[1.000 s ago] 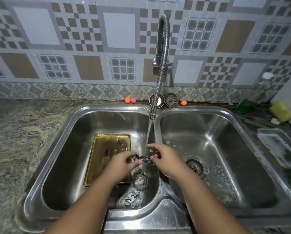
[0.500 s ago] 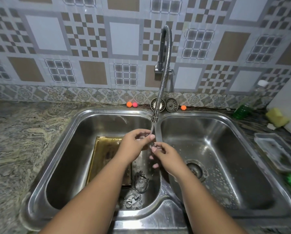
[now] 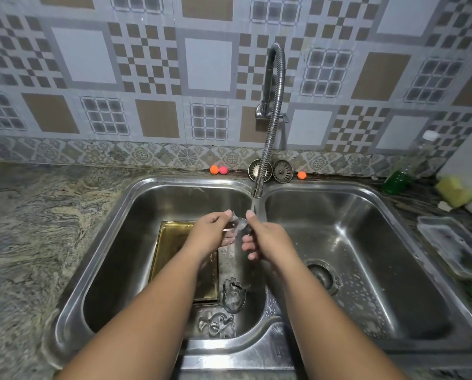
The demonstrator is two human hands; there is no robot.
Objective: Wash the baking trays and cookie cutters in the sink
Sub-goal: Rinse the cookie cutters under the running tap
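In the head view, both hands meet over the left basin of the sink (image 3: 158, 182), just under the tap (image 3: 270, 149). The left hand (image 3: 211, 231) and the right hand (image 3: 267, 239) each pinch one small metal cookie cutter (image 3: 239, 224) between thumb and fingertips. It sits between them, beside the running water (image 3: 254, 207). The right hand's other fingers curl loosely below. The baking tray (image 3: 172, 242) lies on the basin floor under the left forearm, and two more cutters (image 3: 232, 294) lie near its front corner. A second ago the hands held the cutter lower in the basin; they are now closer to the spout.
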